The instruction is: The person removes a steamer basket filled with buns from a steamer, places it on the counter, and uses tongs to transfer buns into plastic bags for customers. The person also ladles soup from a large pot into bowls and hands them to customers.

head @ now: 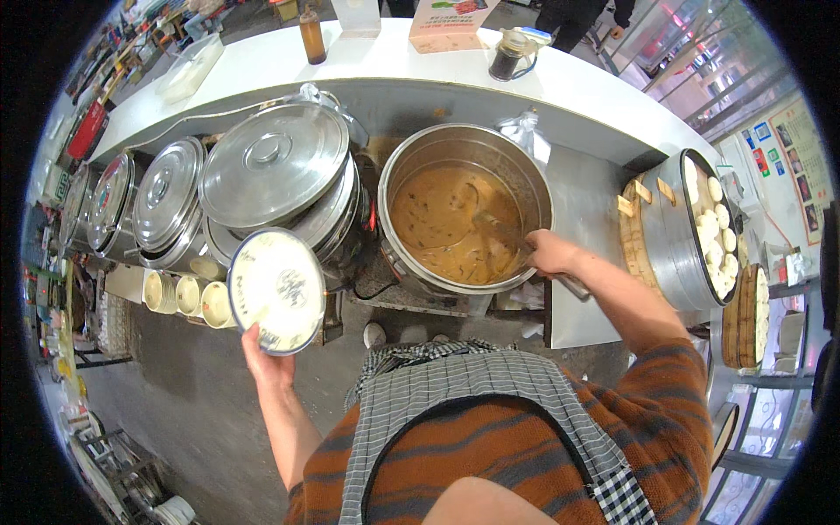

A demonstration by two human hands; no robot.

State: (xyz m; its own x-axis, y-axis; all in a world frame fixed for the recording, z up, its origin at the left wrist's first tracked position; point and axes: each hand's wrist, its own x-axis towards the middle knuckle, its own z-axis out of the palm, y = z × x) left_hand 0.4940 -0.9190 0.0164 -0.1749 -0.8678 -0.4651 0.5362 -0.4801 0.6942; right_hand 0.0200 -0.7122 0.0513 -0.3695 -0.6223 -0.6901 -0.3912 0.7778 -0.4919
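My right hand [550, 252] grips the handle of a metal ladle [497, 230] at the right rim of a large steel pot [467, 134]. The ladle's head dips into brown soup [436, 213] with dark pieces in it, and part of it is under the surface. In my left hand [269, 354] is a pale bowl [279, 289] with a blue rim and a dark printed pattern. I hold it by its lower edge, left of the pot and in front of a lidded pot. A steel lid [275, 164] lies tilted on top of that pot.
Several lidded steel pots [167, 190] stand at the left, above stacks of cups [187, 295]. Steamers with buns [712, 230] are at the right. Along the white counter [407, 72] stand a sauce bottle [312, 36] and a glass jar of dark liquid [506, 58]. A person [577, 20] stands beyond.
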